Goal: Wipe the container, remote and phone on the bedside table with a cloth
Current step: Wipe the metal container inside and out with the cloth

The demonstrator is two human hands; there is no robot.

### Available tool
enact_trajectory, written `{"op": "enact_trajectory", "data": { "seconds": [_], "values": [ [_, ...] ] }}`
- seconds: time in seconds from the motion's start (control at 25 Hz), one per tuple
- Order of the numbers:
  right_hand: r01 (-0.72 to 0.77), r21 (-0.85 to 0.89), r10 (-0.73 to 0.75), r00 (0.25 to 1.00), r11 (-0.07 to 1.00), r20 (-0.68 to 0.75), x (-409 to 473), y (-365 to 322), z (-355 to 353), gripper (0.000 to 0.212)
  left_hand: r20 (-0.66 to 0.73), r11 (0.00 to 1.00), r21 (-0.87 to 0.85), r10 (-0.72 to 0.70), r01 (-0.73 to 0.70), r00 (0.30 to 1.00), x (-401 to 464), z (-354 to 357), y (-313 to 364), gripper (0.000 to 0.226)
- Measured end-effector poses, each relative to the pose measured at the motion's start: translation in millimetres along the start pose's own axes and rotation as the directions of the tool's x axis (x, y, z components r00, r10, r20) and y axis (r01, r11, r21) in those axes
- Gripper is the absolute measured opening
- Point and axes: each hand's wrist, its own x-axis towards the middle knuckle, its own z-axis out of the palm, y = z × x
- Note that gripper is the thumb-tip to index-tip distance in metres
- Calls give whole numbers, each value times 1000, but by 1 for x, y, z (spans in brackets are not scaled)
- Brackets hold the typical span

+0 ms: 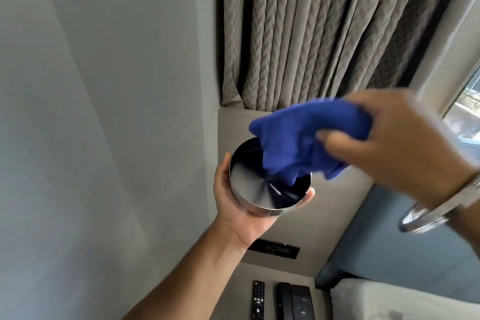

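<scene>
My left hand (233,205) holds a round shiny metal container (249,187) up in the air, its open side tilted toward me. A blue cloth (301,138) hangs from my right hand (397,148), and its lower end dips into the container. A watch sits on my right wrist. Far below, a black remote (258,299) lies on the bedside table (267,271). Next to it on the right stands a black desk phone (294,301), cut off by the frame's bottom edge.
A grey wall fills the left side. Patterned curtains (324,28) hang behind, with a window (465,117) at the right. A dark switch panel (274,249) sits above the table. A bed with a blue headboard (389,249) and white pillow (405,301) is at the lower right.
</scene>
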Motion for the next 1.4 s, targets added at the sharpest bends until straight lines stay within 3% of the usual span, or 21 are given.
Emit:
{"op": "enact_trajectory", "data": {
  "seconds": [0.08,0.12,0.2,0.24,0.36,0.4,0.48,0.6,0.8,0.88,0.96,1.08,1.16,1.28,1.4],
  "values": [
    [-69,129,96,971,989,-219,15,22,-21,31,67,999,-47,24,-21,997,-2,-23,9,85],
    [-113,242,168,960,964,-223,19,32,-29,33,105,996,-91,29,-19,994,-2,-31,14,86],
    [-187,492,263,961,850,-90,21,50,-26,27,88,988,-155,25,-11,996,-2,-44,23,91],
    [-222,530,305,950,818,-72,23,58,-21,24,49,988,-154,36,-28,998,-3,-50,28,98],
    [-322,464,382,923,825,-39,15,64,9,28,-142,982,-165,67,-91,987,-8,-66,35,103],
    [-340,424,385,923,839,-21,11,64,20,30,-131,984,-154,67,-87,989,-9,-68,34,101],
    [-341,367,377,926,865,-28,7,66,36,25,29,993,-107,43,-40,999,-9,-66,29,98],
    [-296,379,342,938,876,-59,4,61,51,16,146,999,-28,19,-15,989,-12,-55,29,96],
    [-237,440,295,953,866,-68,-5,45,70,11,203,990,72,106,-123,973,-13,-48,42,122],
    [-199,449,265,960,871,-89,-9,40,73,11,224,975,111,166,-194,960,-15,-49,47,120],
    [-148,434,208,974,889,-94,-14,31,80,11,160,951,169,232,-258,960,-15,-49,49,107],
    [-11,346,6,1000,938,15,-20,14,95,15,77,924,243,286,-296,955,-13,-46,46,76],
    [73,199,-105,983,977,151,-23,5,107,13,9,914,320,260,-250,965,-11,-44,43,68],
    [118,-29,-99,924,993,369,-18,-6,117,11,-37,899,404,203,-172,978,-10,-42,36,69],
    [90,-66,-44,856,994,515,-10,-13,114,16,-63,907,391,195,-156,979,-6,-41,28,67]
  ]
}}
